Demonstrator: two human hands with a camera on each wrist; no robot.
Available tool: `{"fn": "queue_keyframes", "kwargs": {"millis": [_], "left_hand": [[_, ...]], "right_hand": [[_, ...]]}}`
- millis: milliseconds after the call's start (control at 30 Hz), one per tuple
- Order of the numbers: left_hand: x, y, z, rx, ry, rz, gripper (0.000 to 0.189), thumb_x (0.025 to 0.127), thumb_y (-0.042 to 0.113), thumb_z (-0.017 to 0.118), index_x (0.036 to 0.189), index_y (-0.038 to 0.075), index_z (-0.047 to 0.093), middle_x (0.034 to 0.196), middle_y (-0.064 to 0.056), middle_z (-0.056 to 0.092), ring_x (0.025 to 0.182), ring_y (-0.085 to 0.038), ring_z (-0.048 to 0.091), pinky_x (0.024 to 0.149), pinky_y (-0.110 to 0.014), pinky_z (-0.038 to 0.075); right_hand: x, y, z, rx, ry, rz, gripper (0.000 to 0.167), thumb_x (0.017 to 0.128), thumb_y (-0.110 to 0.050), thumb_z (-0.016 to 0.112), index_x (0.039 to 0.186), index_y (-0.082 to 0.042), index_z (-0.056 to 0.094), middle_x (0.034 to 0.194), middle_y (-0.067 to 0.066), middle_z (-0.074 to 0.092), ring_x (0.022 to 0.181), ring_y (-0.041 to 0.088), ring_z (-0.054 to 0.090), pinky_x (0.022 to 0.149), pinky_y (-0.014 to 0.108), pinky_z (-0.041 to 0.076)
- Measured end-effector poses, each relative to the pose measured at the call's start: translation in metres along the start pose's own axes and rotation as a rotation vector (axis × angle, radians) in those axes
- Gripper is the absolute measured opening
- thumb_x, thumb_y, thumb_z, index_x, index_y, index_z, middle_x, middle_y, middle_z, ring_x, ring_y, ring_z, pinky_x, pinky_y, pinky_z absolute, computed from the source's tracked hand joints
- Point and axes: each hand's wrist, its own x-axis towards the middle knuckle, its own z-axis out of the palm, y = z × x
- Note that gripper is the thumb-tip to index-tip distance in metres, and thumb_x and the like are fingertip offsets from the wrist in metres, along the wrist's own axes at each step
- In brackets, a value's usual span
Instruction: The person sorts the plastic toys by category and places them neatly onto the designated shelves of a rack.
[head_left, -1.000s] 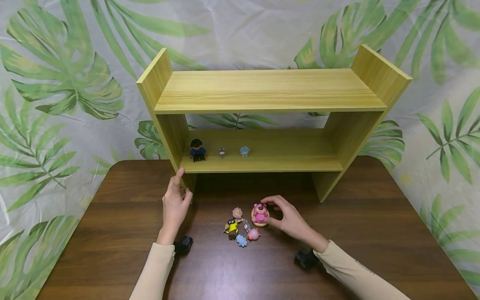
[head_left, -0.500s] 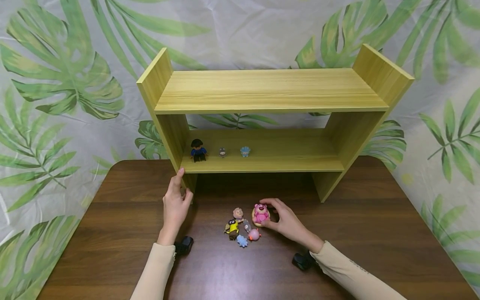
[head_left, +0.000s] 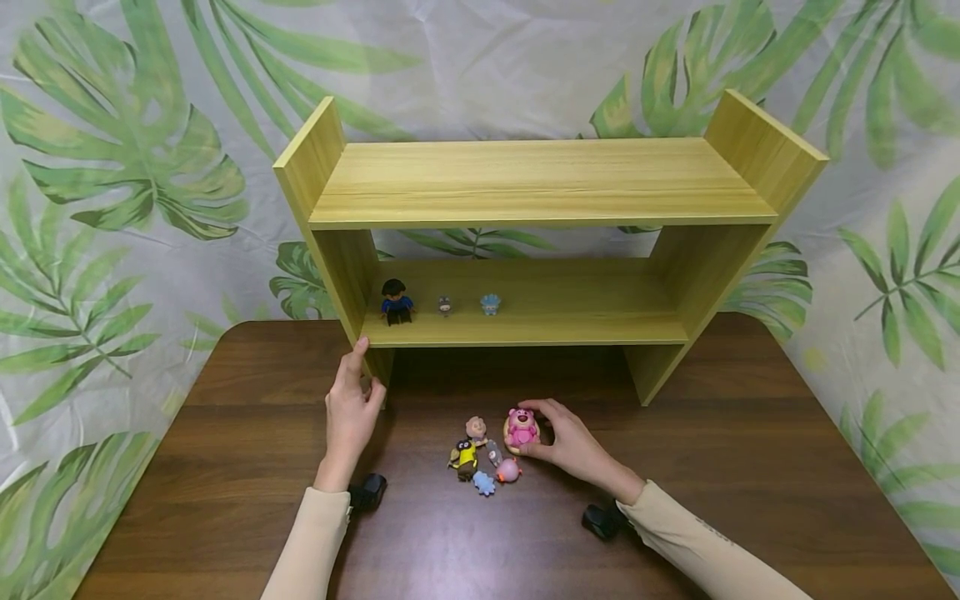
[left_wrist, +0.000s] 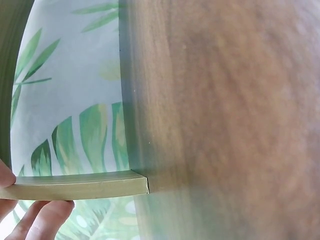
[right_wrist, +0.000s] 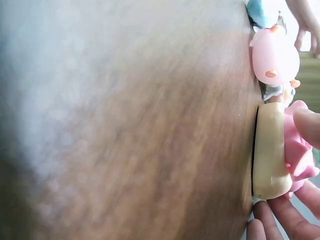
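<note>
Lying face up on the brown wood-grain bench (head_left: 225,450), the pink bear figure with a round cream base (head_left: 522,427) is clamped between thumb and fingers of the right grip (head_left: 573,439). Five small figures crowd it from seven to nine o'clock: a round pink one (head_left: 508,471) at seven, just beside the base; a pale-blue spiky one (head_left: 484,483) also at seven, farther off; a small grey one (head_left: 493,453) at eight; a yellow-and-brown one (head_left: 466,458) beyond that; and a beige-headed one (head_left: 476,427) at nine. The right wrist view alone shows the base edge-on, its flat side toward the bench.

Toward twelve o'clock stands a yellow wooden shelf unit (head_left: 543,183), two boards between two side panels. Its lower board bears three figures: one dark-haired in blue (head_left: 396,303), one tiny and grey (head_left: 445,306), one light blue (head_left: 491,304). At nine o'clock from the bear, the left grip (head_left: 350,417) is clamped on the unit's near-left panel; only the left wrist view shows digits on both its faces.
</note>
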Motion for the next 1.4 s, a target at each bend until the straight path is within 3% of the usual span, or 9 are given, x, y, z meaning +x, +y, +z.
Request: {"fn": "queue_keyframes", "kwargs": {"millis": [267,567,800,1400], "left_hand": [[0.000,0.000,0.001,-0.004,0.004,0.014,0.084,0.080,-0.013,0.054,0.146,0.032,0.030,0.108,-0.014,0.053,0.050,-0.011,0.030,0.047,-0.030,0.032],[0.000,0.001,0.000,-0.001,0.006,0.011,0.085,0.081,-0.012,0.055,0.146,0.035,0.028,0.109,-0.015,0.053,0.051,-0.013,0.032,0.047,-0.031,0.033],[0.000,0.000,0.000,0.004,0.004,0.006,0.085,0.081,-0.012,0.054,0.147,0.036,0.028,0.109,-0.015,0.053,0.052,-0.013,0.032,0.048,-0.031,0.033],[0.000,-0.001,0.000,0.006,-0.001,0.019,0.085,0.082,-0.012,0.054,0.148,0.034,0.026,0.105,-0.015,0.051,0.052,-0.014,0.031,0.048,-0.031,0.033]], "right_hand": [[0.001,0.002,0.001,0.027,0.015,-0.031,0.055,0.076,-0.012,0.080,0.124,-0.002,0.056,0.116,0.011,0.057,0.102,0.027,0.057,0.087,0.043,0.048],[-0.001,-0.002,-0.003,0.058,0.056,-0.033,0.055,0.073,-0.013,0.083,0.121,-0.003,0.059,0.114,0.008,0.058,0.099,0.025,0.059,0.084,0.039,0.051],[-0.001,-0.006,-0.008,0.098,0.063,-0.065,0.055,0.071,-0.005,0.082,0.121,-0.003,0.058,0.113,0.007,0.057,0.099,0.024,0.059,0.084,0.038,0.051],[-0.005,-0.015,-0.016,0.160,0.084,-0.122,0.055,0.073,-0.006,0.082,0.123,-0.002,0.058,0.115,0.007,0.056,0.103,0.025,0.057,0.087,0.039,0.049]]}}
